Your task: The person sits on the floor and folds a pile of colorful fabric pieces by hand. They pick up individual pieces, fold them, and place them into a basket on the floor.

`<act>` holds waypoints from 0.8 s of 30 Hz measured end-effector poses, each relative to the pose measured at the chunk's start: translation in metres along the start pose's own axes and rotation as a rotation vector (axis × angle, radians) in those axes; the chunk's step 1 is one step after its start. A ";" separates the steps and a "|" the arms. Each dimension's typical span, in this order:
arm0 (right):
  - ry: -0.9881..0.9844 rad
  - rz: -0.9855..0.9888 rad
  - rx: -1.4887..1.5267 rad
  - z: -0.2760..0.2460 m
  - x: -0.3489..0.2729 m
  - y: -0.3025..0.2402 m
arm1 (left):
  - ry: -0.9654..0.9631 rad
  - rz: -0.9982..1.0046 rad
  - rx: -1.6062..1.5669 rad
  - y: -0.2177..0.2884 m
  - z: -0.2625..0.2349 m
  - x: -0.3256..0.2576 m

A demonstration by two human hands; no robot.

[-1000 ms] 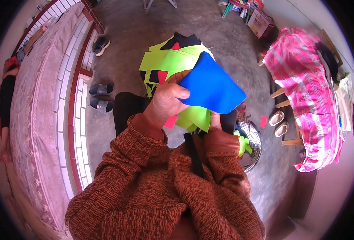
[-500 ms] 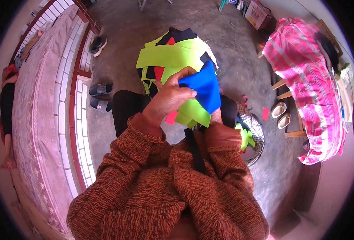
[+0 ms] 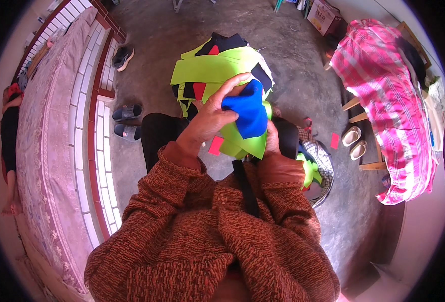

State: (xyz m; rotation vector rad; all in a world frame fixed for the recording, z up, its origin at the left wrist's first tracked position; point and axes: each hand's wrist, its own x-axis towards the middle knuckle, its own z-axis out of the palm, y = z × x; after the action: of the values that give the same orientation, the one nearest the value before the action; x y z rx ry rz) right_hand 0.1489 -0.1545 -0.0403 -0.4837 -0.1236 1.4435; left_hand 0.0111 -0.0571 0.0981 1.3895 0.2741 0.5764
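Observation:
A bright blue fabric piece hangs bent over in front of me, pinched at its left side by my left hand, whose thumb lies on the cloth. My right hand is closed at the right edge of lime-green fabric, just below the blue piece; some of its fingers are hidden behind the cloth. Beyond my hands stands a heap of fabric pieces in lime green, black and red. A small red scrap shows beside the green fabric, below my left wrist.
Right of my knee is a checked bag with green scraps inside. Pale shoes and another red scrap lie on the concrete floor. A pink plaid cloth covers wooden-legged furniture at right. Slippers lie left, beside the bed.
The blue piece has folded over and come lower and slightly left. My left fingers have stretched farther up behind it. More of my right hand now shows beside the green fabric.

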 end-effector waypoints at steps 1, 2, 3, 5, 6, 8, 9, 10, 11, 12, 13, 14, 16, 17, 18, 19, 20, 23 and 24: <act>-0.002 -0.008 -0.005 0.001 -0.001 0.000 | 0.002 0.000 -0.001 -0.002 -0.001 0.000; 0.003 -0.006 0.002 0.002 -0.001 0.000 | 0.004 0.000 -0.002 -0.004 -0.002 0.000; 0.008 -0.005 0.008 0.004 -0.002 -0.001 | 0.003 -0.003 0.001 -0.005 -0.003 0.000; 0.019 -0.019 0.024 0.004 -0.002 0.000 | -0.002 -0.012 0.010 -0.006 -0.004 0.000; 0.024 -0.033 0.032 0.003 -0.001 0.000 | 0.001 -0.012 0.012 -0.006 -0.004 0.000; 0.025 -0.059 0.038 0.004 0.000 0.001 | 0.008 -0.012 0.013 -0.005 -0.003 0.000; 0.019 -0.071 0.038 0.004 0.000 0.001 | 0.009 -0.011 0.010 -0.006 -0.004 0.000; 0.013 -0.083 0.037 0.005 0.000 0.001 | 0.010 -0.009 0.007 -0.007 -0.005 0.000; -0.011 -0.098 0.059 0.008 0.001 0.002 | 0.011 -0.008 0.004 -0.008 -0.006 0.000; -0.034 -0.114 0.080 0.011 0.003 0.002 | 0.021 -0.009 0.000 -0.008 -0.008 0.001; -0.058 -0.129 0.102 0.014 0.003 0.001 | 0.031 -0.010 -0.001 -0.008 -0.009 0.002; -0.043 -0.127 0.112 0.015 0.004 0.001 | 0.041 -0.011 -0.003 -0.008 -0.010 0.002; -0.011 -0.124 0.131 0.016 0.003 -0.001 | 0.080 -0.018 0.002 -0.011 -0.013 0.003; -0.024 -0.125 0.136 0.018 0.002 -0.001 | 0.100 -0.021 0.004 -0.013 -0.014 0.003; -0.037 -0.125 0.141 0.019 -0.001 -0.002 | 0.110 -0.035 -0.027 -0.015 -0.015 0.003; -0.050 -0.125 0.144 0.019 -0.002 -0.002 | 0.121 -0.048 -0.057 -0.017 -0.017 0.003; -0.054 -0.118 0.139 0.019 -0.003 -0.003 | 0.132 -0.060 -0.088 -0.019 -0.018 0.003; -0.062 -0.104 0.152 0.018 -0.004 -0.003 | 0.163 -0.096 -0.121 -0.024 -0.021 0.001; -0.063 -0.101 0.175 0.017 -0.006 -0.002 | 0.170 -0.095 -0.119 -0.026 -0.022 0.001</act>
State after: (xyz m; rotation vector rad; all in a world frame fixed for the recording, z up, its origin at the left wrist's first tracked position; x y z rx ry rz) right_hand 0.1433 -0.1563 -0.0227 -0.2852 -0.0698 1.3574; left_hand 0.0067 -0.0394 0.0693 1.2079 0.4330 0.6233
